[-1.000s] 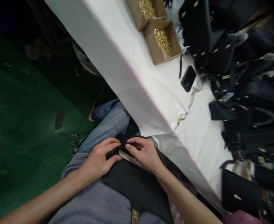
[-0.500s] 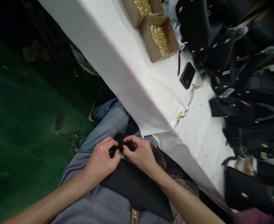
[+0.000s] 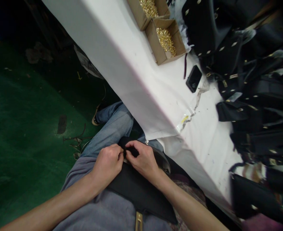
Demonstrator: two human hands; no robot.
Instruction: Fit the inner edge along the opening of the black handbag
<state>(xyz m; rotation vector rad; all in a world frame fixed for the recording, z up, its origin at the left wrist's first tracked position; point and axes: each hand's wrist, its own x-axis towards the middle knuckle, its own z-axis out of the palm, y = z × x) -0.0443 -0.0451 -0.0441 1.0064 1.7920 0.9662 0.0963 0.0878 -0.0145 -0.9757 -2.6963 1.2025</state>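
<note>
A black bag piece [image 3: 141, 189] lies across my lap, with a gold metal fitting [image 3: 139, 220] at its lower edge. At its upper end my left hand [image 3: 109, 162] is closed, thumb and fingers pinched at the black material. My right hand [image 3: 142, 158] meets it from the right, its thumb and index finger curled near the same spot. The fingertips of both hands almost touch. Whatever small part lies between them is hidden or too dark to make out.
A white-covered table [image 3: 141, 80] runs diagonally beside my knees. On it are a cardboard box [image 3: 156, 48] of small gold pieces, another such box, a black phone-like object [image 3: 193, 79] and many black bags [image 3: 247, 112] at the right.
My left hand has rolled inward, its thumb now tucked nearer the fingers. My right hand has shifted slightly left, and the black piece has moved a little with them.
</note>
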